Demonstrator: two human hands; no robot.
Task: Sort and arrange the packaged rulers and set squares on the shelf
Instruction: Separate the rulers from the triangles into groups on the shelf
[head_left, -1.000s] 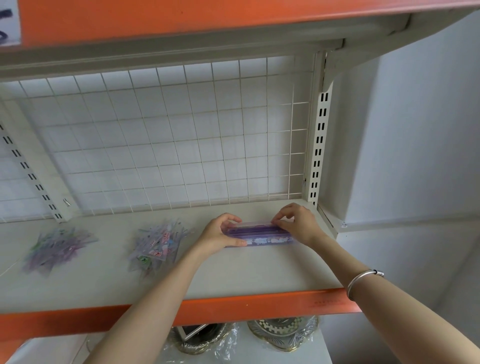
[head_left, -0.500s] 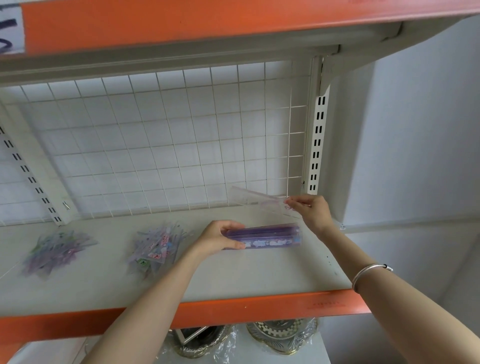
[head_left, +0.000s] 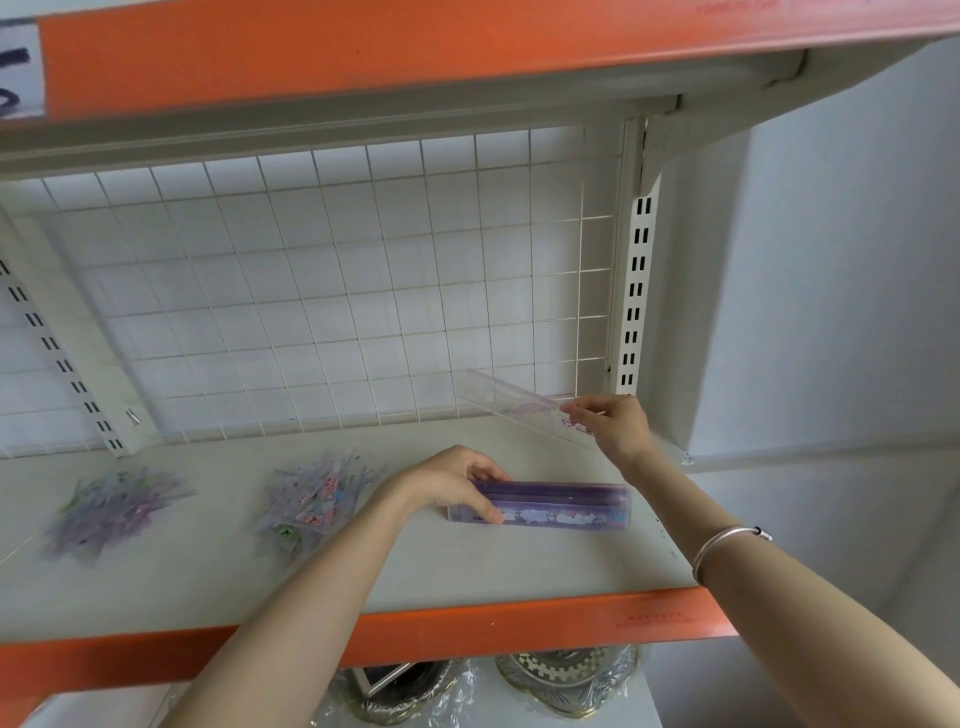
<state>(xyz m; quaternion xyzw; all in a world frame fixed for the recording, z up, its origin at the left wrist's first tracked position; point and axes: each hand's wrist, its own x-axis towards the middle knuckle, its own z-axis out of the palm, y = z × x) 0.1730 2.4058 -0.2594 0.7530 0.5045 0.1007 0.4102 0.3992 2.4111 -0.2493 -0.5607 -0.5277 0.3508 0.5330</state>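
Note:
A stack of purple packaged rulers (head_left: 561, 505) lies flat on the grey shelf (head_left: 467, 577), right of centre. My left hand (head_left: 457, 480) grips the stack's left end, thumb in front and fingers over the top. My right hand (head_left: 610, 423) pinches the right end of a single clear packaged ruler (head_left: 511, 400) and holds it in the air above the stack, its far end pointing left toward the wire grid. Two loose heaps of packaged set squares lie on the shelf: one (head_left: 314, 496) left of my left hand, another (head_left: 111, 512) at the far left.
A white wire grid (head_left: 337, 291) backs the shelf, with a slotted upright (head_left: 636, 291) at the right. The orange upper shelf beam (head_left: 415, 47) hangs overhead. The orange front edge (head_left: 493, 626) bounds the shelf; wrapped ornate items (head_left: 566, 675) sit below. A white wall lies right.
My right hand has left the stack, lifting one clear ruler off it up and to the right. My left hand still holds the stack's left end.

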